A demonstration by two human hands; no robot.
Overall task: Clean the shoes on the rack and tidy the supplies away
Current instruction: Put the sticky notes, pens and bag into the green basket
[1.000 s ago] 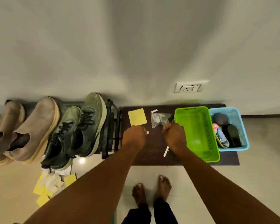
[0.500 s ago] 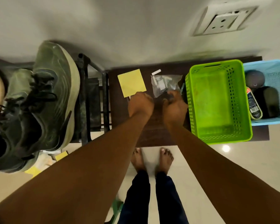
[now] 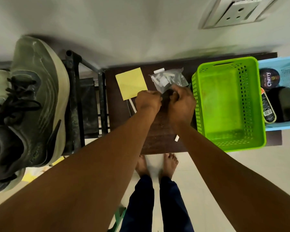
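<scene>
Both hands work close together over the dark tabletop. The left hand is curled into a fist, its fingers closed, apparently on a thin white stick that pokes out toward 7 o'clock. The right hand has its fingers bent at the lower edge of a clear plastic bag; whether they pinch the bag I cannot tell.

The step looks like gathering loose white bits into the bag. To do it well, the right hand should hold the bag's mouth open while the left feeds pieces in, then sweep up the strays: one white piece lies at 6 o'clock from the hands, another at 12 o'clock beside the yellow pad.

The green basket at 3 o'clock is empty (room for the bag). The blue basket beyond holds a polish tin, a tube and a black brush. The green shoe sits on the rack at 9 o'clock.
</scene>
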